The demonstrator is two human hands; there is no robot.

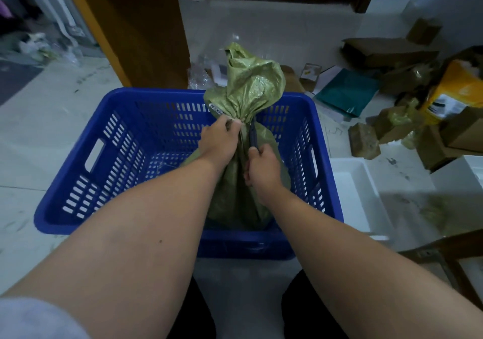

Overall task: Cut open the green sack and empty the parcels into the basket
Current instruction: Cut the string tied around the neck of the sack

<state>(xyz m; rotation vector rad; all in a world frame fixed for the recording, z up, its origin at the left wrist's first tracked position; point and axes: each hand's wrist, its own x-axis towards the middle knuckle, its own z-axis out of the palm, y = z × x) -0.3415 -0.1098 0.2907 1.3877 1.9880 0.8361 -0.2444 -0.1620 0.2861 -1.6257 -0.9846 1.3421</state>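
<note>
A green woven sack (248, 87) stands upright inside the blue slotted plastic basket (109, 155), its neck tied shut with the loose top flopping above. My left hand (219, 140) grips the tied neck from the left. My right hand (261, 168) is closed around a dark blue cutter (253, 136), whose tip points up against the neck just right of the tie. No parcels are visible; the sack hides its contents.
Cardboard boxes (386, 51), a teal mailer (347, 93) and a yellow parcel (454, 90) litter the floor at right. A white foam tray (360, 197) lies beside the basket. A wooden cabinet (136, 25) stands behind the basket; a wooden frame (444, 252) is at lower right.
</note>
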